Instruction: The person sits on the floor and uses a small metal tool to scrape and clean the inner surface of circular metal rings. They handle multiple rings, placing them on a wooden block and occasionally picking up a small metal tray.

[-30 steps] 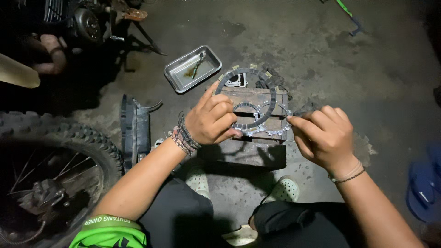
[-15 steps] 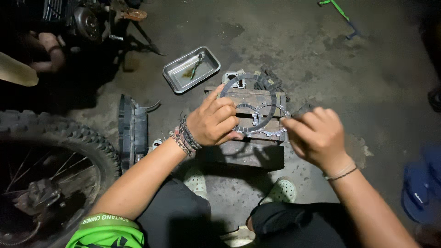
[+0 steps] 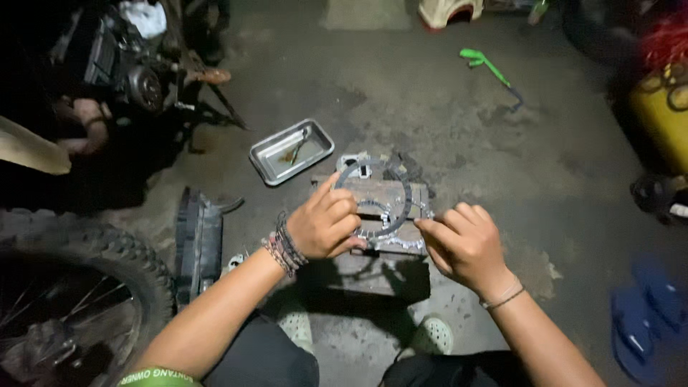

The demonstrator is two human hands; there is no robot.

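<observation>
On a dark concrete floor a wooden block (image 3: 373, 276) carries a round toothed metal part (image 3: 387, 233) with a thin dark ring (image 3: 401, 188) lying across it. My left hand (image 3: 326, 223), beaded bracelets at the wrist, is closed on the left edge of the toothed part, index finger stretched toward the ring. My right hand (image 3: 464, 245) pinches the part's right edge with thumb and fingers. More metal pieces (image 3: 356, 162) lie just behind the block.
A shallow steel tray (image 3: 291, 150) sits left of the block. A knobby tyre (image 3: 79, 287) and a black plastic cover (image 3: 198, 240) lie at left, an engine (image 3: 129, 68) at top left. A green-handled tool (image 3: 494, 72) lies far off; blue sandals (image 3: 645, 322) at right.
The view has tilted, so everything sits lower in frame. My right hand has moved left onto the part's right edge. My left hand keeps its grip.
</observation>
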